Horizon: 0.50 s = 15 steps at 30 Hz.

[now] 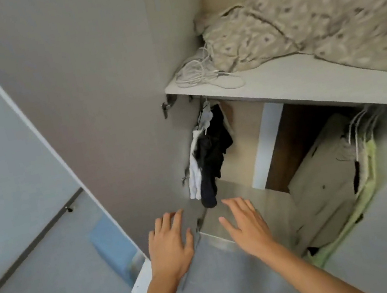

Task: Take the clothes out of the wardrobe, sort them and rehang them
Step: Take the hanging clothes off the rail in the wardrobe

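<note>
Socks bundle: black and white socks (208, 154) are hanging in a clump from a hanger just under the shelf, against the open door's inner face, at 12 o'clock from the hands.
Long axis: the bundle is running top to bottom, its black toe dangling lowest, just above the gap between the two hands.
Left hand: left hand (171, 245) is reaching forward with fingers spread and straight, gripping nothing, sitting at 7 o'clock of the toe.
Right hand: right hand (246, 224) is also spreading flat and empty, at 5 o'clock of the toe; its fingertips look slightly nearer to the socks, a judgement only.
Coming move: probably either hand is lifting straight up towards 12 to take the clump or its hanger.
Other clothes: pale green garments on white hangers (364, 168) are hanging at 3 o'clock, well apart.
Shelf: shelf (305, 80) is carrying patterned bedding (306, 15) and a coiled white cable (202, 72).
Door: wardrobe door (99, 85) is standing open at 10 o'clock.
</note>
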Each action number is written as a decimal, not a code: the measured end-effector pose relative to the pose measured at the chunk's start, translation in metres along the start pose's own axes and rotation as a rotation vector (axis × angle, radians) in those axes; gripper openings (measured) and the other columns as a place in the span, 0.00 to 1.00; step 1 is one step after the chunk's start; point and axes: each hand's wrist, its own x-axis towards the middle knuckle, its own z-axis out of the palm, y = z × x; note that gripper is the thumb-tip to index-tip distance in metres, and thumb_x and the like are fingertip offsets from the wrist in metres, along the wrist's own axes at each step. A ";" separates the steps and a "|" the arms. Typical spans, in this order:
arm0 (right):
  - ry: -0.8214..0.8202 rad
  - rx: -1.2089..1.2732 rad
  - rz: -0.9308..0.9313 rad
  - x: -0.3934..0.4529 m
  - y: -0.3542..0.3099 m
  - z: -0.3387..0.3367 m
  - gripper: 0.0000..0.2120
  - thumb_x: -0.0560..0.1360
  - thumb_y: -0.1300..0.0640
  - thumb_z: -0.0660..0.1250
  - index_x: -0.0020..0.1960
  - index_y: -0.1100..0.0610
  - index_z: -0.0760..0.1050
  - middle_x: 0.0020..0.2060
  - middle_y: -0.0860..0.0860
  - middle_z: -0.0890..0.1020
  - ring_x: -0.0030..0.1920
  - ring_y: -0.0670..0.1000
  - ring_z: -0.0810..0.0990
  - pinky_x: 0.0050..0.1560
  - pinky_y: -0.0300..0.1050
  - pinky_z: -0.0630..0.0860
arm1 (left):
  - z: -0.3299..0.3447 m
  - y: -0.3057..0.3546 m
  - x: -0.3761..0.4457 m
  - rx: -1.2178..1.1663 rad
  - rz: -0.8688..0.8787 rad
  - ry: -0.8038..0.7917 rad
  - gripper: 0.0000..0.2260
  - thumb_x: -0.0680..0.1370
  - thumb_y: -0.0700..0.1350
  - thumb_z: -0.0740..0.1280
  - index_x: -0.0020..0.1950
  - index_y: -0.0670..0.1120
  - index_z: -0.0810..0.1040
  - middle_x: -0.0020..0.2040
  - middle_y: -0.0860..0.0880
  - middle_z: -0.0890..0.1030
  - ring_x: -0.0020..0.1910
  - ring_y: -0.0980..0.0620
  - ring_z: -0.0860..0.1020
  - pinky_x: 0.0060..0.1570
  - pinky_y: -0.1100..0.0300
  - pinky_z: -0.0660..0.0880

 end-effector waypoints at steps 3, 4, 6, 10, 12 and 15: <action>0.071 0.008 0.112 0.005 0.043 -0.025 0.24 0.84 0.41 0.59 0.76 0.48 0.67 0.67 0.45 0.73 0.69 0.49 0.69 0.67 0.50 0.72 | 0.020 0.041 0.034 -0.003 0.112 -0.036 0.25 0.78 0.57 0.60 0.74 0.52 0.74 0.61 0.52 0.77 0.58 0.47 0.75 0.47 0.51 0.73; 0.098 0.008 0.148 0.005 0.058 -0.033 0.23 0.84 0.41 0.59 0.76 0.48 0.68 0.67 0.45 0.73 0.68 0.49 0.70 0.67 0.50 0.72 | 0.028 0.055 0.047 -0.008 0.149 -0.053 0.25 0.78 0.57 0.60 0.74 0.52 0.74 0.61 0.52 0.78 0.57 0.47 0.75 0.46 0.51 0.73; 0.142 -0.003 0.225 0.004 0.088 -0.046 0.24 0.83 0.41 0.59 0.76 0.49 0.68 0.67 0.45 0.73 0.68 0.50 0.70 0.67 0.50 0.72 | 0.046 0.081 0.070 -0.021 0.225 -0.084 0.25 0.78 0.56 0.61 0.75 0.51 0.74 0.62 0.52 0.78 0.58 0.47 0.76 0.45 0.52 0.72; 0.192 -0.038 0.392 0.003 0.141 -0.070 0.25 0.83 0.41 0.59 0.77 0.50 0.68 0.68 0.47 0.73 0.70 0.52 0.68 0.70 0.49 0.70 | 0.081 0.130 0.114 -0.032 0.371 -0.156 0.25 0.79 0.56 0.58 0.74 0.51 0.74 0.61 0.52 0.78 0.58 0.47 0.76 0.47 0.52 0.73; 0.224 -0.060 0.459 0.006 0.164 -0.082 0.25 0.84 0.41 0.59 0.77 0.51 0.68 0.68 0.48 0.73 0.70 0.53 0.69 0.71 0.50 0.70 | 0.097 0.152 0.136 -0.034 0.431 -0.181 0.25 0.79 0.56 0.58 0.74 0.51 0.74 0.61 0.52 0.78 0.58 0.47 0.76 0.47 0.51 0.74; 0.269 -0.066 0.562 0.015 0.189 -0.100 0.25 0.84 0.40 0.58 0.77 0.50 0.67 0.70 0.48 0.71 0.73 0.52 0.67 0.73 0.50 0.69 | 0.119 0.186 0.171 -0.027 0.538 -0.221 0.25 0.79 0.56 0.59 0.75 0.52 0.74 0.61 0.51 0.80 0.58 0.47 0.77 0.48 0.50 0.76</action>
